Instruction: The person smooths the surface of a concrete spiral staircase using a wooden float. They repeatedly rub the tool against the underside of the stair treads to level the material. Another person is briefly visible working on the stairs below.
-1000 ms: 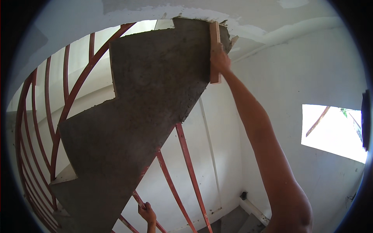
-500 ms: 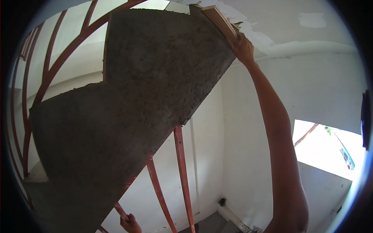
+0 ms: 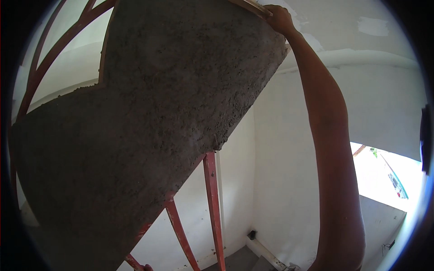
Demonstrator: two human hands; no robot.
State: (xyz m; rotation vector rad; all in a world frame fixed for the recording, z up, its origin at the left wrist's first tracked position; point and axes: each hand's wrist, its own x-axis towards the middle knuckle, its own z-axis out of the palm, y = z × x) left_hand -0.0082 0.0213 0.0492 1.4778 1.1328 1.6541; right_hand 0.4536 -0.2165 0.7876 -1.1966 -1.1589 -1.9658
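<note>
My right hand (image 3: 281, 19) is raised high, closed on a wooden float (image 3: 251, 6), a flat wooden board. The float lies against the upper part of a stair's side, coated in dark grey mortar (image 3: 158, 90); its far end runs out of the picture. The mortar looks rough and pitted along its lower right edge. At the bottom edge, just a sliver of my left hand (image 3: 147, 268) shows, round a red metal bar (image 3: 132, 261) under the stair's slanted edge.
Red metal bars (image 3: 212, 203) drop from the slanted edge. A curved red railing (image 3: 56, 49) stands at the left. White walls (image 3: 285, 149) meet behind, with a bright opening (image 3: 384, 174) at the right. A pipe (image 3: 266, 254) runs along the floor below.
My right hand has moved up slightly with the float, which now lies flatter and partly out of view. My view has shifted, and my left hand has slipped mostly below the bottom edge.
</note>
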